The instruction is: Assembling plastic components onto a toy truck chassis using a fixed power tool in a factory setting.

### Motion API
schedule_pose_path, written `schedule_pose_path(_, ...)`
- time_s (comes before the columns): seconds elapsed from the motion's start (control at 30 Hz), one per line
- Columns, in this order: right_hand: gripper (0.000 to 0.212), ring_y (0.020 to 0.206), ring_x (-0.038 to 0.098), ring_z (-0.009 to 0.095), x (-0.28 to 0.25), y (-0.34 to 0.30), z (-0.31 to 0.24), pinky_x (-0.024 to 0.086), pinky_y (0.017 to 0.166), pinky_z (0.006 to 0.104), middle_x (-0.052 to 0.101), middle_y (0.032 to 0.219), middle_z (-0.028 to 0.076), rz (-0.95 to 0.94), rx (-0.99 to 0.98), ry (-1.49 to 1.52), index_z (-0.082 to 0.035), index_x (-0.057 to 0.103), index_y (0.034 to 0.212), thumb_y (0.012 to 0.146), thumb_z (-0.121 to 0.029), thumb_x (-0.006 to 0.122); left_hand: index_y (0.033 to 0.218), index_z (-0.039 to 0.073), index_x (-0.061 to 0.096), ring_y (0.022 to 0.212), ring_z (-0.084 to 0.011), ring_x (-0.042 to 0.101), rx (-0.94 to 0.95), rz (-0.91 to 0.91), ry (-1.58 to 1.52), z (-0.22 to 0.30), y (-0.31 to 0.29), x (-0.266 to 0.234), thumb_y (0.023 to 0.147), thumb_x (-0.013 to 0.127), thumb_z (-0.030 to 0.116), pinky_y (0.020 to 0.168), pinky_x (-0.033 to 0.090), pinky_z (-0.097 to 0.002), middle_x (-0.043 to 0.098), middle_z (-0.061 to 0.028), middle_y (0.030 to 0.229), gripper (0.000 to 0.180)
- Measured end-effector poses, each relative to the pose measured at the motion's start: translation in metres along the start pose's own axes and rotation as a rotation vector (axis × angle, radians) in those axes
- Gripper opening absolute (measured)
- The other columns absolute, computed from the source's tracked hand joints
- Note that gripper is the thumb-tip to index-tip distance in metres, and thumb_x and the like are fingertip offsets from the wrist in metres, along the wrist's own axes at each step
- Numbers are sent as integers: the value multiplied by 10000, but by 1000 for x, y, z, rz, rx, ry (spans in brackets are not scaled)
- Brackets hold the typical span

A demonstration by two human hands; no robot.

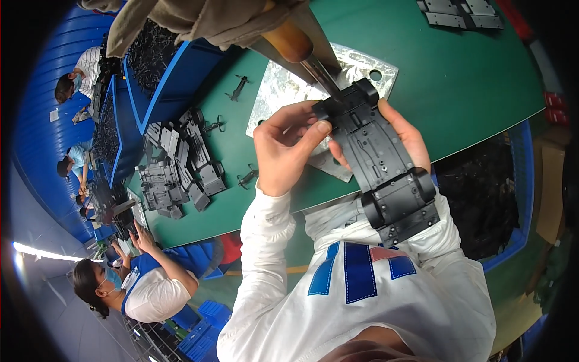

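Both hands hold a long black plastic chassis (377, 160) shaped like a toy car's underside, with rounded wheel arches at its two ends. My left hand (283, 148) pinches its far left corner between thumb and fingers. Along its right edge, my right hand (405, 131) supports it, some fingers hidden underneath. A tool with an amber handle (289, 42) and a metal shaft points down at the chassis's far end; I cannot tell whether its tip touches. The chassis's far end is over a shiny metal plate (280, 90) on the green table (464, 90), and its near end overhangs my lap.
Black chassis parts (175, 163) are heaped on the left, beside small black clip-like pieces (239, 87). Blue bins (175, 66) of black parts stand beyond. More parts (461, 13) lie far right. A blue crate (522, 199) stands right of me. A co-worker (157, 289) sits left.
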State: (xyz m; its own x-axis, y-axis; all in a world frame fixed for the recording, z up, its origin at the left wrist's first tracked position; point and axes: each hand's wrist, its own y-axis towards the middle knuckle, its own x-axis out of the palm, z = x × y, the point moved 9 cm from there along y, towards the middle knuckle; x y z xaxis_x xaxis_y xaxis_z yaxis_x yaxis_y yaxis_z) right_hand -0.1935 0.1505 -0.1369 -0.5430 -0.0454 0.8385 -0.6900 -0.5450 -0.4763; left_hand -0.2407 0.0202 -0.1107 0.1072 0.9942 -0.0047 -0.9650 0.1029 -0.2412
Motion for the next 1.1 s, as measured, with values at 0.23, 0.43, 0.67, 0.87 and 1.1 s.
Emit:
schedule_pose_path(0.23, 568, 1346, 456, 433, 15, -9, 13, 503, 1002, 569, 513, 1391, 270, -197, 100, -40, 50, 379, 1458, 1066, -350, 288, 1146, -108, 643, 801, -144, 671, 96, 97, 68, 17, -1, -17, 847, 727, -34, 765, 541, -270, 693, -138, 984, 319)
schedule_pose_path(0.43, 589, 1298, 512, 416, 11, -9, 14, 514, 1008, 526, 505, 1381, 299, -140, 74, -37, 68, 369, 1453, 1076, -381, 318, 1145, -110, 640, 858, -144, 668, 124, 101, 41, 16, -1, -19, 845, 730, -32, 775, 537, -270, 690, -138, 996, 323)
schedule_pose_path(0.67, 587, 1261, 542, 400, 13, -12, 15, 536, 975, 507, 505, 1370, 304, -172, 115, -103, 55, 360, 1461, 1077, -388, 327, 1148, -123, 620, 753, -177, 690, 123, 86, 20, 20, -2, -16, 858, 703, -47, 738, 545, -280, 686, -154, 1006, 312)
schedule_pose_path(0.87, 575, 1256, 544, 393, 14, -12, 15, 557, 939, 490, 525, 1350, 291, -176, 122, -99, 44, 384, 1448, 1074, -391, 339, 1148, -127, 614, 702, -191, 692, 105, 43, -18, 22, -2, -11, 871, 680, -52, 705, 544, -289, 687, -161, 1008, 295)
schedule_pose_path(1.1, 561, 1064, 653, 381, 21, -16, 21, 593, 865, 444, 567, 1294, 291, -179, 179, -58, 19, 417, 1436, 1075, -400, 325, 1133, -112, 625, 709, -169, 667, 98, 90, 18, 12, -1, -22, 861, 695, -19, 705, 534, -284, 685, -148, 1001, 296)
